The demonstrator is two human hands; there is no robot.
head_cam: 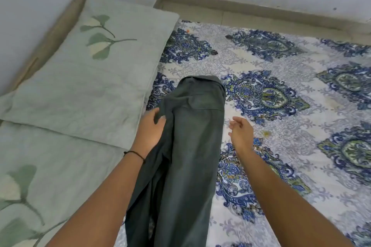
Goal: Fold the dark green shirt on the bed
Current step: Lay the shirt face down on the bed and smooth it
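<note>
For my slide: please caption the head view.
Left hand pinches the shirt edge on the bed; right hand hovers free.

The bed point(291, 130) wears a white sheet printed with blue and green medallions. The dark green shirt point(192, 146) lies on it as a long narrow strip between the two hands. Two pale green leaf-print pillows point(90, 78) lie beyond the left hand point(149, 128).

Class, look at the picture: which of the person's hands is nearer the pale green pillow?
Left. The left hand grips the dark green shirt beside the pillow; the right hand hovers open across the shirt.
</note>
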